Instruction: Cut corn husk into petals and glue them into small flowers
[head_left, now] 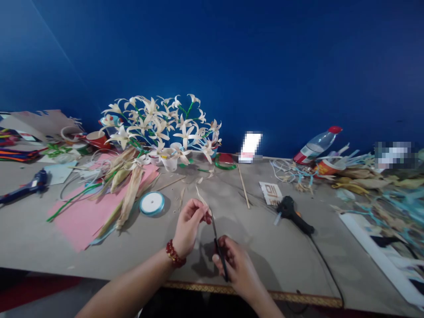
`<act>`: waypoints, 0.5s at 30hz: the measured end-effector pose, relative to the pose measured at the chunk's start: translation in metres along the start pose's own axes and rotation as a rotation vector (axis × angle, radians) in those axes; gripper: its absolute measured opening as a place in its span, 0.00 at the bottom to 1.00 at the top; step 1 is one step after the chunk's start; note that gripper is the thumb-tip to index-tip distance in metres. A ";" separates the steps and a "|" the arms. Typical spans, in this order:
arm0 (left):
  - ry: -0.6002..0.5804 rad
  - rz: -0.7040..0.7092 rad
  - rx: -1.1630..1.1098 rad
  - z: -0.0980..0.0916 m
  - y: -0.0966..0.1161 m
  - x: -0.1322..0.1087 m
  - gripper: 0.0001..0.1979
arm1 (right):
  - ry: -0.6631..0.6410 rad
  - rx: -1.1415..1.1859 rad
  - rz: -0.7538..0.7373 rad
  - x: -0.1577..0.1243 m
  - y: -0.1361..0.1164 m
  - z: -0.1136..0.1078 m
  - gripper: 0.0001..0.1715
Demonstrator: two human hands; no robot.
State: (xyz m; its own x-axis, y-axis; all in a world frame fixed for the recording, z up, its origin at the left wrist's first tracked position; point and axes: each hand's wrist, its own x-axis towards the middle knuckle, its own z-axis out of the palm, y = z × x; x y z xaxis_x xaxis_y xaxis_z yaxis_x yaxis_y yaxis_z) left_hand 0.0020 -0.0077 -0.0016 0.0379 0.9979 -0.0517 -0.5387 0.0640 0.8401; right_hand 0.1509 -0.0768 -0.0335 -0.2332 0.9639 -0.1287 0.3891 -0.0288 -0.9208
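Right hand point(235, 260) nearest, fingers curled round dark scissors point(217, 243); blades reach the left hand point(190, 221), blade gap unclear. Left thumb and fingers pinch a pale strip point(201, 194), its tip poking out past the grip. Ribbon spool point(152, 203) left of grip, glue gun point(291, 214) right, both unheld. Beyond: white flowers point(185, 134), look done. Strip looks unfinished, not joined to anything.

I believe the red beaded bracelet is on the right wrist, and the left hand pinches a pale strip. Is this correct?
Not quite: the head view shows the red beaded bracelet on the left wrist. The left hand does pinch a pale strip.
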 end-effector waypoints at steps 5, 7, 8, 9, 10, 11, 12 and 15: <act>-0.003 0.005 -0.006 0.002 0.000 -0.003 0.08 | 0.018 0.123 -0.017 0.006 -0.002 0.007 0.19; -0.002 0.002 -0.017 0.002 0.001 -0.003 0.09 | 0.013 0.159 -0.013 0.006 -0.003 0.009 0.21; -0.002 0.001 -0.021 0.002 0.001 -0.003 0.09 | 0.008 0.178 -0.002 0.006 -0.004 0.010 0.21; -0.001 -0.001 -0.024 0.002 0.001 -0.003 0.09 | 0.008 0.197 0.016 0.006 -0.004 0.011 0.22; 0.001 -0.004 -0.022 0.002 0.002 -0.003 0.10 | 0.016 0.214 0.041 0.006 -0.005 0.012 0.23; 0.004 -0.006 -0.015 0.002 0.002 -0.003 0.10 | 0.031 0.227 0.069 0.005 -0.005 0.013 0.24; 0.004 -0.010 -0.004 0.002 0.002 -0.003 0.11 | 0.049 0.234 0.091 0.005 -0.005 0.014 0.25; -0.020 -0.015 0.016 0.001 0.003 -0.002 0.10 | 0.106 0.223 0.096 0.005 -0.005 0.013 0.27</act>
State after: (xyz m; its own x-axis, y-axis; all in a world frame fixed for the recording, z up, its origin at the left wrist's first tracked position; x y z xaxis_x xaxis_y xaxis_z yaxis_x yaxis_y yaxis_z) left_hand 0.0013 -0.0096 0.0018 0.0624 0.9966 -0.0537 -0.5244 0.0785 0.8478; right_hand 0.1361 -0.0754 -0.0341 -0.1057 0.9758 -0.1913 0.1964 -0.1681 -0.9660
